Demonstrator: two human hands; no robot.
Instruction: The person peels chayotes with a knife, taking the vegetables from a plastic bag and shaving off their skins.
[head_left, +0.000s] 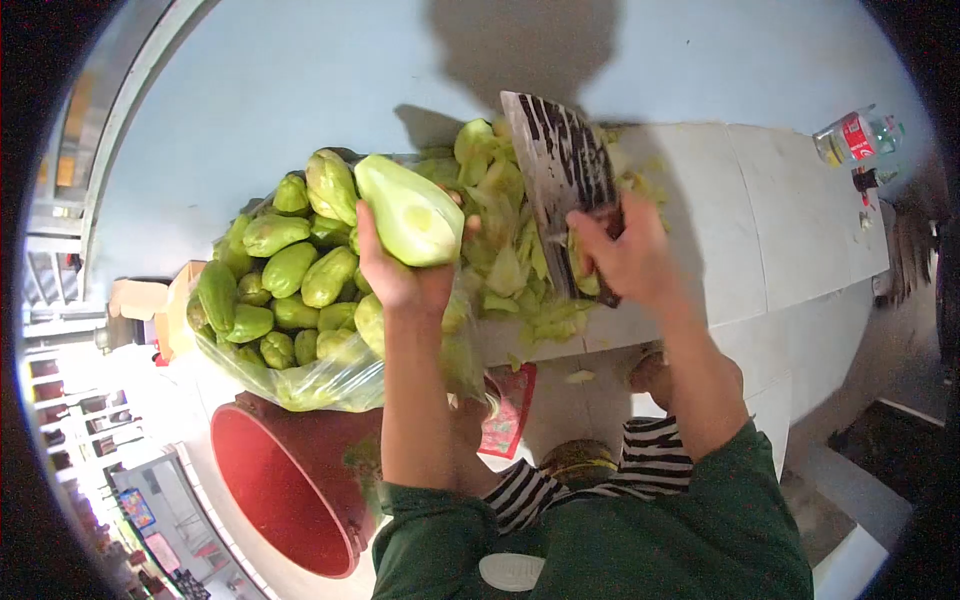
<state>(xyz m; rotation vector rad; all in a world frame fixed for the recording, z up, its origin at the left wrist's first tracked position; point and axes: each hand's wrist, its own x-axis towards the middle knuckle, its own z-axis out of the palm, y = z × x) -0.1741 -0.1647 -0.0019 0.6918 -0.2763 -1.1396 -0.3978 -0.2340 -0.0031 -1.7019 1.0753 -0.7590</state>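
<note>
My left hand (405, 280) is closed around a peeled chayote (405, 212), pale green with its smooth cut face turned up. My right hand (635, 250) grips a broad cleaver (568, 165) whose blade, streaked dark, points up and away from me. The blade is apart from the chayote. Beneath and between my hands lies a pile of green peelings (505, 245) on the tiled ledge. Left of my left hand, a clear plastic bag (345, 385) bulges with several unpeeled chayotes (290, 268). My right fingers partly hide the cleaver's handle.
A red tub (285, 490) stands on the floor at lower left. On the tiled ledge (790, 225), a plastic bottle (858, 138) with a red label lies at the far right. A cardboard box (175, 310) sits left of the bag. A wall (330, 75) borders the ledge.
</note>
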